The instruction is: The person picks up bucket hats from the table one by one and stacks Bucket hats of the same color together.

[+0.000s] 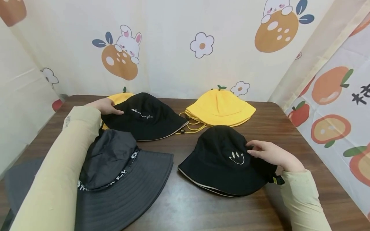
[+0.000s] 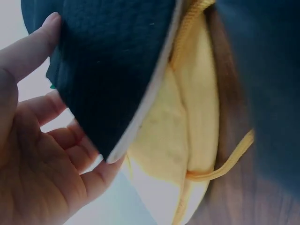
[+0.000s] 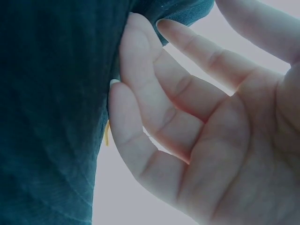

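Note:
My left hand [image 1: 104,106] pinches the brim of a black bucket hat [image 1: 144,117] with white script lettering. In the left wrist view the thumb lies over the dark brim [image 2: 108,61] and the other fingers go beneath it. Under and behind it is a yellow hat [image 2: 199,93], mostly hidden in the head view. My right hand [image 1: 274,155] touches the right side of another black bucket hat [image 1: 221,160], which bears a smiling face. Loosely bent fingers [image 3: 136,61] meet its fabric in the right wrist view, with the palm away from it.
A wide-brimmed dark grey hat [image 1: 147,179] lies at the front left, partly under my left forearm. Stacked yellow hats [image 1: 221,109] with cords stand at the back right of the wooden table [image 1: 173,205]. Printed curtains [image 1: 173,48] hang behind and at the sides.

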Demonstrator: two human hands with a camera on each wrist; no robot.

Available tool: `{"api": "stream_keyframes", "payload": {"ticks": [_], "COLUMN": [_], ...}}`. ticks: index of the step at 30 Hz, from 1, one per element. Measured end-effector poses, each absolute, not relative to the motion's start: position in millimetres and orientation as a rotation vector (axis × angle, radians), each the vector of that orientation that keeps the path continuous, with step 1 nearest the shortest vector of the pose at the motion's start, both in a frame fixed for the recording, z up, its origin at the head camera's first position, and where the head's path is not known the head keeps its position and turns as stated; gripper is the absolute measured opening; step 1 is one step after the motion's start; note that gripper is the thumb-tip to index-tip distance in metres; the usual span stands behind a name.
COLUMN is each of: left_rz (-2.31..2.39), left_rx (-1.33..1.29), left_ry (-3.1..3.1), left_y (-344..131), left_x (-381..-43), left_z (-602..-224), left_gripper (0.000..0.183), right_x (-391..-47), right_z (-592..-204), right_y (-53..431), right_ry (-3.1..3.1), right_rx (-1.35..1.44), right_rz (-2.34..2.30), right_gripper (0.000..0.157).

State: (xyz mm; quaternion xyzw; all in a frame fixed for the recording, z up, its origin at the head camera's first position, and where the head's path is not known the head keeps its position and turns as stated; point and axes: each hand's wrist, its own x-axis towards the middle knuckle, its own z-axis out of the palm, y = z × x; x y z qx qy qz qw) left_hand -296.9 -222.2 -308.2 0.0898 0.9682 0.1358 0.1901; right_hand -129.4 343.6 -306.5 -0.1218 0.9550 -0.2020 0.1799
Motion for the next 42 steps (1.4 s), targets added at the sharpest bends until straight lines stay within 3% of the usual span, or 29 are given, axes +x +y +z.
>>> {"api": "stream_keyframes", "payload": {"ticks": [9, 16, 27, 42], "left_rz": [0.461, 0.630, 1.026, 1.028], "left_rx": [0.347, 0.380, 0.498, 0.753], "left_ry": [2.814, 2.886, 3.034, 3.304], "left_y": [-219.3, -221.6, -207.7, -177.2], "left_x": [-297.0, -293.7, -277.7, -232.7], "left_z": [-312.7, -303.3, -258.9, -196.1], "left_gripper": [0.039, 0.053, 0.039, 0.031], "right_x": [-130.2, -129.9, -128.3, -129.0], "right_z": [-306.6, -307.2, -306.5, -304.7], "right_y": [344.8, 343.2, 342.2, 341.0], "right_ry": [2.703, 2.705, 2.705, 2.704], "right_rx": [-0.340, -0.340, -0.325, -0.354], "right_rz": [-0.567, -0.557, -0.543, -0.537], "right_gripper": [0.039, 0.039, 0.041, 0.042]}}
